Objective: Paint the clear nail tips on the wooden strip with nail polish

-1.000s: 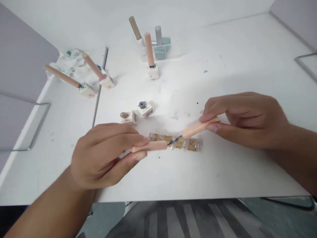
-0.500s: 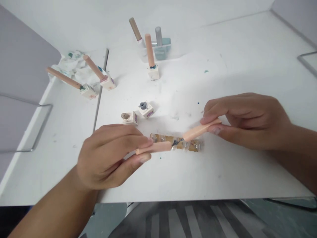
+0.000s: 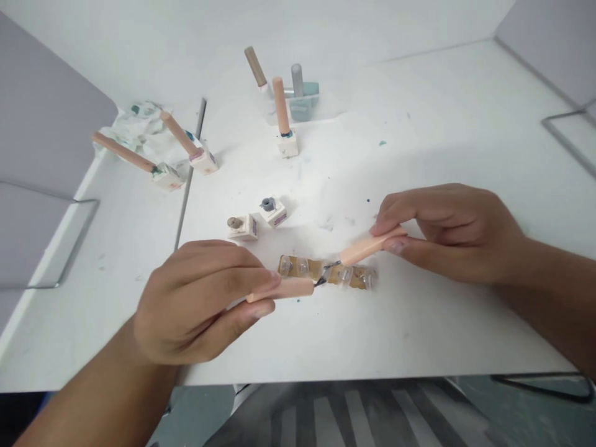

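- While two brush tips point toward each other above it, one brown strip [image 3: 314,267] lies on the tabletop [image 3: 442,335], closer to the near edge than the far edge.
- Five clear pieces [image 3: 344,277] can be made out in a row along the strip, the middle one partly behind the dark tips.
- The left hand [image 3: 205,301] pinches one peach-handled brush [image 3: 289,288] between thumb and fingers.
- The right hand [image 3: 456,233] pinches a second brush [image 3: 365,248] likewise; whether the tips touch, I cannot tell.
- Two uncapped bottles [image 3: 274,212] stand close together beyond the left hand, one neck grey, one brown; their contents are hidden.
- Three white bottles [image 3: 287,144] carry peach handles: one farther back, two toward the tabletop's left edge.
- One clear container [image 3: 333,115] near the far edge holds teal bottles [image 3: 302,109] with grey caps, overlapping too much to count surely.
- One brown-handled bottle [image 3: 255,65] leans at its left end.
- Crumpled, stained tissue [image 3: 139,127] lies at the far left corner.
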{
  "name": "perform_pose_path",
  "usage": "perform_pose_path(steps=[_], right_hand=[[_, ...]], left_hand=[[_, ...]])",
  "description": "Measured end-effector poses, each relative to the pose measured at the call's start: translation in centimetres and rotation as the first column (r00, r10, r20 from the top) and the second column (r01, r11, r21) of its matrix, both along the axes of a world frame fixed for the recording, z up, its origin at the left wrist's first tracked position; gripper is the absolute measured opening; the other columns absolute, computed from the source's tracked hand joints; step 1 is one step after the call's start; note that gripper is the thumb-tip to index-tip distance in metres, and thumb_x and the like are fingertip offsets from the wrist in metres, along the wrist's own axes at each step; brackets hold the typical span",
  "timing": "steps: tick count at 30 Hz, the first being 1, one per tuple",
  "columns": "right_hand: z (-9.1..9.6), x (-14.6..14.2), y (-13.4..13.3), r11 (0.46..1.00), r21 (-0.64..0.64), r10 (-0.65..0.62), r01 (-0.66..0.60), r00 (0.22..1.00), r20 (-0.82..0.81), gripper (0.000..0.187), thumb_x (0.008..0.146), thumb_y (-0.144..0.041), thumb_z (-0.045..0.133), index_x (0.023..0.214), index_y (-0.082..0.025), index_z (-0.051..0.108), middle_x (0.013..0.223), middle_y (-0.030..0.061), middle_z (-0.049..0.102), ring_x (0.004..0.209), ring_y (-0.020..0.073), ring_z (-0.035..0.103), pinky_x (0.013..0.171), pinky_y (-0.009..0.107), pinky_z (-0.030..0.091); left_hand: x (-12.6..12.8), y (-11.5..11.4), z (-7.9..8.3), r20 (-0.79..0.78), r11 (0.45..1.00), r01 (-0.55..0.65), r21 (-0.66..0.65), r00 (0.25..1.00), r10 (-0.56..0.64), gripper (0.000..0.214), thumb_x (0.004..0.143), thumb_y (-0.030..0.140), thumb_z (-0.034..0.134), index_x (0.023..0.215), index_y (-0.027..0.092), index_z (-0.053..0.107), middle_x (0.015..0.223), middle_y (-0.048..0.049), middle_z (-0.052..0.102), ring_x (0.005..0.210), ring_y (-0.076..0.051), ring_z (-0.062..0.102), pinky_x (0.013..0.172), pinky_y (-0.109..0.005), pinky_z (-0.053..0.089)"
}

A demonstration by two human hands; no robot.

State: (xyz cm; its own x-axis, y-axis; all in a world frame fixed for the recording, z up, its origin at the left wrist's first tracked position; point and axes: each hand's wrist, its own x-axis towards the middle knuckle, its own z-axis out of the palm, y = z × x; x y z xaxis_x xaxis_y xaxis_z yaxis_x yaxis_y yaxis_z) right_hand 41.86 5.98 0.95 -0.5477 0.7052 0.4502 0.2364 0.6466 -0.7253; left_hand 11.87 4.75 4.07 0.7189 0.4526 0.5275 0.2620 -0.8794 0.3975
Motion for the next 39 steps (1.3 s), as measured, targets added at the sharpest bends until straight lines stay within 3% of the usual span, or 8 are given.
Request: perform_pose_path(steps=[3,10,21,25,29,31,34,39], right_hand=[[0.0,0.3,0.1,0.999,-0.004,0.049,-0.049,0.998,-0.040,0.011,0.085,-0.015,0.063,0.091,-0.023,0.067,0.068,-0.0029,0.065,0.056,0.0099,0.059,0.051,0.024,0.046],[0.0,-0.1,0.0,0.996,0.010,0.090,-0.090,0.995,-0.032,0.013,0.085,-0.012,0.061,0.092,-0.021,0.067,0.067,-0.0021,0.062,0.056,0.0088,0.057,0.051,0.021,0.045],[0.9,0.4,-0.3,0.993,0.060,0.099,-0.101,0.994,0.040,0.031,0.080,-0.006,0.062,0.101,-0.028,0.064,0.075,0.0016,0.067,0.059,0.0148,0.063,0.050,0.026,0.050],[0.7,0.4,-1.1,0.989,-0.041,-0.135,0.140,0.985,0.107,0.018,0.078,-0.021,0.068,0.089,-0.036,0.067,0.074,0.0019,0.069,0.058,0.0211,0.064,0.044,0.033,0.050],[0.3,0.7,-1.3,0.933,0.006,-0.357,0.359,0.926,0.120,0.008,0.078,-0.032,0.072,0.085,-0.036,0.071,0.082,0.0038,0.074,0.067,0.0278,0.070,0.055,0.041,0.058],[0.4,0.6,-1.1,0.955,0.028,-0.297,0.296,0.952,0.076,0.011,0.080,-0.024,0.071,0.087,-0.032,0.072,0.081,0.0040,0.075,0.068,0.0261,0.071,0.056,0.036,0.059],[0.6,0.3,-0.5,0.996,0.088,-0.006,0.009,0.999,-0.034,0.018,0.080,-0.015,0.068,0.093,-0.028,0.070,0.069,0.0007,0.070,0.054,0.0171,0.065,0.046,0.026,0.053],[-0.2,0.1,0.0,0.996,-0.005,0.086,-0.086,0.996,-0.034,0.016,0.087,-0.014,0.061,0.098,-0.024,0.065,0.069,-0.0017,0.060,0.059,0.0115,0.057,0.053,0.025,0.047]], left_hand=[[-0.1,0.1,0.4,-0.062,0.993,0.120,0.013,0.991,-0.119,0.016,0.087,0.013,0.060,0.103,0.010,0.063,0.066,-0.0078,0.066,0.054,-0.016,0.062,0.044,-0.027,0.052],[-0.2,-0.5,-0.5,0.008,0.999,0.007,0.031,1.000,-0.008,0.017,0.091,0.018,0.057,0.107,0.016,0.062,0.068,-0.0042,0.067,0.056,-0.015,0.062,0.048,-0.026,0.050],[-0.3,-0.6,-1.2,0.105,0.999,0.041,-0.023,0.994,-0.038,0.013,0.091,0.019,0.058,0.101,0.011,0.063,0.073,-0.0067,0.068,0.061,-0.014,0.062,0.055,-0.024,0.048],[-0.3,-0.6,-2.3,0.089,0.999,-0.011,0.034,0.996,0.008,0.011,0.093,0.025,0.057,0.100,0.017,0.060,0.074,-0.0023,0.068,0.063,-0.012,0.063,0.058,-0.023,0.047],[-0.7,-0.5,-2.4,0.156,0.998,-0.056,0.039,0.986,0.050,0.008,0.093,0.024,0.056,0.097,0.018,0.059,0.071,-0.0008,0.066,0.059,-0.010,0.060,0.054,-0.022,0.044],[-0.8,-0.6,-2.1,0.194,0.999,-0.043,0.026,0.980,0.037,0.009,0.092,0.022,0.057,0.097,0.016,0.060,0.070,-0.0020,0.065,0.058,-0.011,0.059,0.054,-0.023,0.044],[-0.8,-0.6,-1.7,0.213,1.000,-0.013,0.009,0.977,0.011,0.008,0.089,0.016,0.060,0.095,0.011,0.063,0.069,-0.0049,0.065,0.058,-0.013,0.058,0.054,-0.024,0.044],[-0.6,-0.5,-1.4,0.122,1.000,0.030,-0.001,0.992,-0.030,0.014,0.086,0.011,0.062,0.100,0.008,0.064,0.072,-0.0076,0.069,0.062,-0.015,0.061,0.055,-0.025,0.047]])
